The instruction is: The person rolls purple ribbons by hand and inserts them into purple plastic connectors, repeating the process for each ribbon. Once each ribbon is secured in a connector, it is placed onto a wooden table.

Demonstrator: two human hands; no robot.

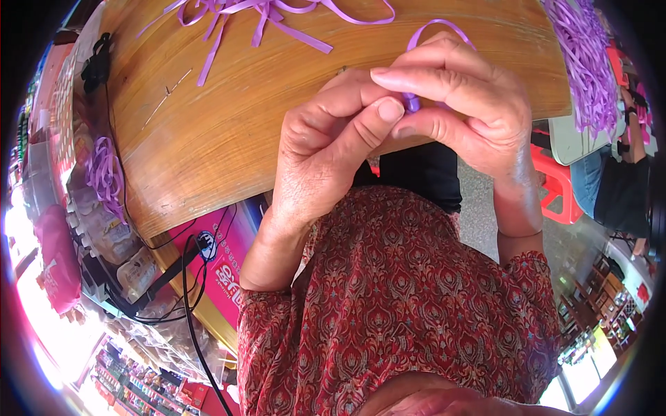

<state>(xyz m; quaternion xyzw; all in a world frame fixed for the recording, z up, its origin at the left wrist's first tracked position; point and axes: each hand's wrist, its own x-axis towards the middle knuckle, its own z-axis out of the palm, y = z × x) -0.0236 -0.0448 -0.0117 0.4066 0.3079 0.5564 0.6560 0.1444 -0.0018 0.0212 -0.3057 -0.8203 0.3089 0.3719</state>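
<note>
Close together above the near edge of the wooden table, my two hands work on one purple ribbon (412,104). A small folded or knotted part of it shows between the fingertips, and a loop of it arches up behind my right hand. My left hand (326,135) is closed, its thumb and forefinger pinching at the ribbon. My right hand (472,104) pinches it too, thumb below and fingers above. The fingers partly hide the knotted part. More purple ribbons (260,14) lie loose at the table's far side.
The wooden table (208,132) has a thin metal needle-like tool (166,93) on it. A thick bunch of purple ribbons (583,62) hangs at the right edge, a smaller bunch (104,177) at the left. Black cables (187,291) run down the left. A red stool (555,184) and another person (624,187) are at right.
</note>
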